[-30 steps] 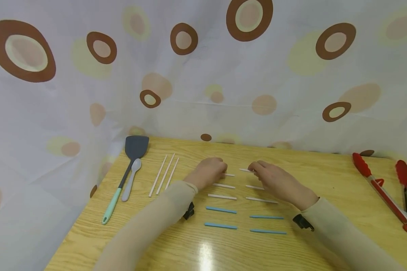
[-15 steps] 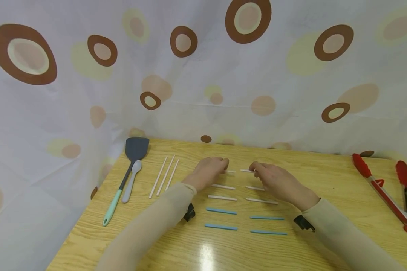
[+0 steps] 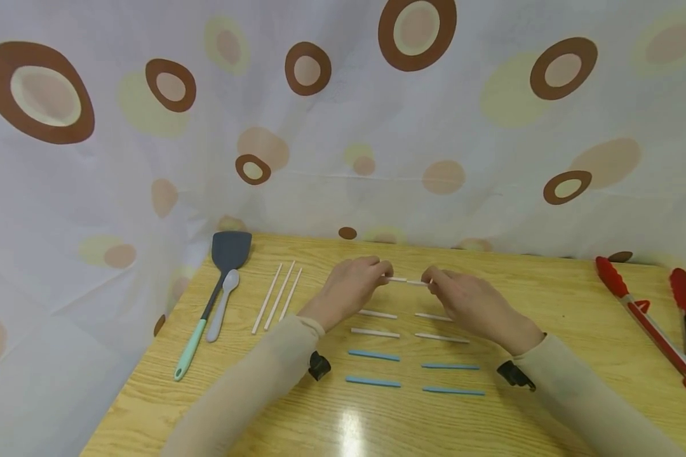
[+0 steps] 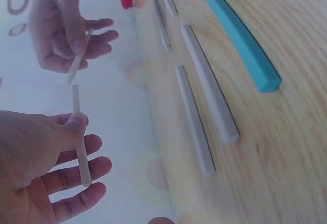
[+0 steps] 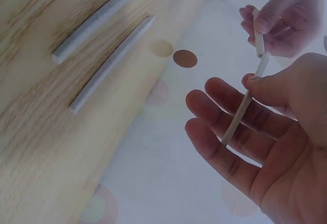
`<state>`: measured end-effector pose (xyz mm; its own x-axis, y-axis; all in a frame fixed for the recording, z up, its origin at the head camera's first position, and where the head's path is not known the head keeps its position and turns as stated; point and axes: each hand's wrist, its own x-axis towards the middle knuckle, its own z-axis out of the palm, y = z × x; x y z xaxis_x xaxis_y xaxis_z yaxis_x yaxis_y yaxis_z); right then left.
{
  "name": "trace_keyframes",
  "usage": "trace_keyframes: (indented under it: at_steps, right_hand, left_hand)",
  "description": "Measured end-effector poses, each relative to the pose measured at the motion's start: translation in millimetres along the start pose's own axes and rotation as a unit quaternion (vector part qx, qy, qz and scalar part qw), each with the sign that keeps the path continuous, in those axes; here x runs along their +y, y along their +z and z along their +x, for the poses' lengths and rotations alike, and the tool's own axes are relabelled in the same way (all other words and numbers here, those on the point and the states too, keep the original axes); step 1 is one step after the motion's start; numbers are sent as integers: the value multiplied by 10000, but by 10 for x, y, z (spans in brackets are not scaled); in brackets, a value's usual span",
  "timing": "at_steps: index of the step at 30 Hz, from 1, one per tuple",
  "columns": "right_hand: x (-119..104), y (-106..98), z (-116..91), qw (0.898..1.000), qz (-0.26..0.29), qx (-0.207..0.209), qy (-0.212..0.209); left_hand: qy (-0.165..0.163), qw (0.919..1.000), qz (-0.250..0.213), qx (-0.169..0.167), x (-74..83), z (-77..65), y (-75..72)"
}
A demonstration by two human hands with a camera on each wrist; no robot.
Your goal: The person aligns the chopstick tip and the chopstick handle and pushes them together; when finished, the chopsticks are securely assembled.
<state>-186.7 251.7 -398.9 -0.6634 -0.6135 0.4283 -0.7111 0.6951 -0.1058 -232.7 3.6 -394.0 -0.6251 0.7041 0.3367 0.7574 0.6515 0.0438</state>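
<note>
My left hand [image 3: 351,285] pinches a white chopstick half [image 4: 82,157] between thumb and fingers, raised above the table. Facing it, my right hand [image 3: 471,306] pinches another white chopstick half [image 5: 237,117], the far part lying across its fingers. The inner ends of the two pieces point at each other and lie close together, roughly in line. Below my hands lie white halves in two columns, a left one [image 3: 375,332] and a right one [image 3: 442,338]. Blue halves continue the columns nearer me, one on the left [image 3: 373,382] and one on the right [image 3: 453,391].
Three full-length white chopsticks [image 3: 279,296] lie side by side left of my left hand. Beyond them are a grey spoon [image 3: 221,308] and a turner [image 3: 230,251] with a mint handle. Red tongs [image 3: 652,330] lie far right. A patterned curtain [image 3: 349,127] hangs behind the wooden table [image 3: 549,304].
My left hand has lifted its chopstick half and moved it right, toward the other piece. My right hand has risen slightly with its own. The gap between their ends has narrowed.
</note>
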Motion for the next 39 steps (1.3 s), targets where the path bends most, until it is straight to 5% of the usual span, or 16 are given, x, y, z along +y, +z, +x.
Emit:
trace_keyframes:
  at_steps: [9,28,39]
  right_hand:
    - [-23,-52,13,9999,-26,-6,115]
    - [-30,-17,-27,9995,-86,214,-238]
    - [-62,0,-14,9997,91,182,-103]
  left_hand:
    - [42,9995,-115,304,12,-30,-95]
    - [198,9983,-260,473,14,-74,-75]
    - [195,9948,-669,746,-23,-107,-58]
